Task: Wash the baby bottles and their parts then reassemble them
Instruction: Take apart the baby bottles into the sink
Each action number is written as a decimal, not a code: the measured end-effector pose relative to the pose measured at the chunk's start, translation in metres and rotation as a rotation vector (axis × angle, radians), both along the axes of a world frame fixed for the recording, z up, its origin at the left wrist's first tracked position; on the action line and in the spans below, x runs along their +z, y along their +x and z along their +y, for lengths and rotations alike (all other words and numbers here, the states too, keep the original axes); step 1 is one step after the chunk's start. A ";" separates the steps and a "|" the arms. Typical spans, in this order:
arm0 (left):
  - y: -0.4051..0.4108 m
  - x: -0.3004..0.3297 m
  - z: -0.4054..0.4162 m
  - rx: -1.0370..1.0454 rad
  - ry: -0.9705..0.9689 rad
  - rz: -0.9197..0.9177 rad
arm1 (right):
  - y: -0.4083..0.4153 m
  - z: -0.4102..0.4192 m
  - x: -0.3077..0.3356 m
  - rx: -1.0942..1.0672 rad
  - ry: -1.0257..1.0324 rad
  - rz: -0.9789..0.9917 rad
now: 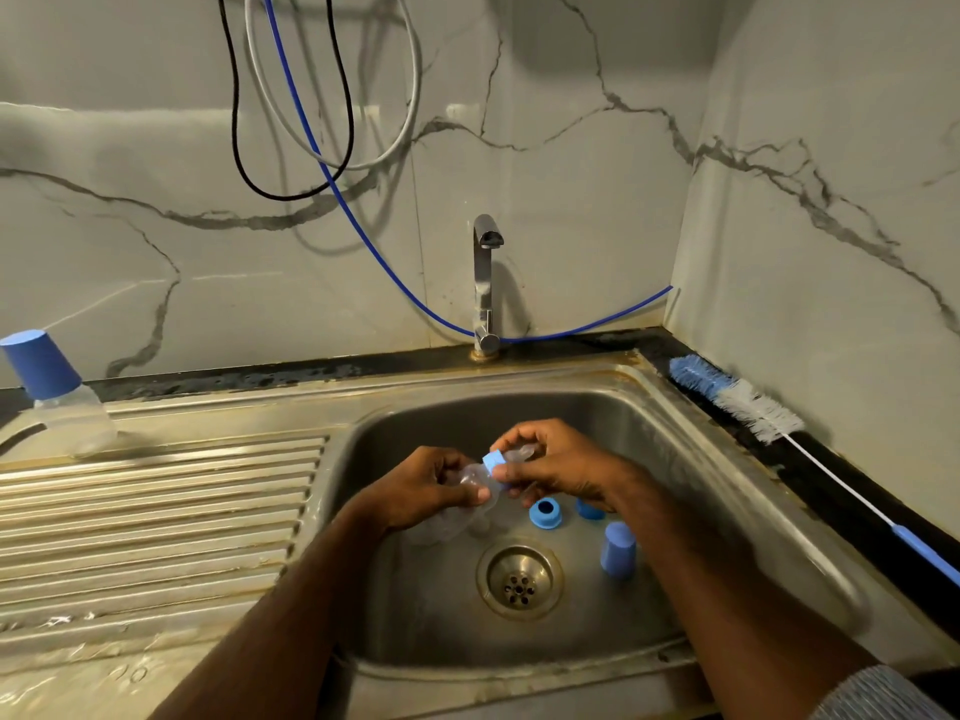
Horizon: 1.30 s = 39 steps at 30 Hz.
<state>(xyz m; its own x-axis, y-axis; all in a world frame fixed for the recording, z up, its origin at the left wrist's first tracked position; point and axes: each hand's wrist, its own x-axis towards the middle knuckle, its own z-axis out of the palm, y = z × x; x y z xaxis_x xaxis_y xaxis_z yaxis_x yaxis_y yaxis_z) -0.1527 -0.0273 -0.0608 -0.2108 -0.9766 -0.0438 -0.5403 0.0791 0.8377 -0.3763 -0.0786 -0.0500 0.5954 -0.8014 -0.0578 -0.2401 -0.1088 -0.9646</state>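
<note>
Two hands meet over the sink (727, 459). We see the left hand (423, 491) curled round a clear bottle (470, 480), holding it tight. We see the right hand (558, 467) pinching the blue ring (493, 461) and clear teat (519, 452) at the bottle's top. Down in the sink, near the drain (519, 582), lie a blue collar (545, 513) and a blue cap (618, 549), just to the right. We spot another bottle with a blue cap (54, 392) standing far left on the ribbed board. We see a long brush (748, 402) lying on the right edge, and the tap (485, 283) at the far side
</note>
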 end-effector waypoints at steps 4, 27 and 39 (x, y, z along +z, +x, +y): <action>0.004 -0.003 0.000 0.034 0.005 -0.022 | -0.005 -0.004 0.004 -0.013 -0.181 -0.010; 0.023 -0.021 0.014 0.185 0.082 -0.780 | -0.002 -0.008 -0.005 -0.024 -0.099 0.238; 0.016 -0.031 0.013 0.108 0.177 -0.919 | 0.000 -0.003 -0.003 0.007 -0.154 0.320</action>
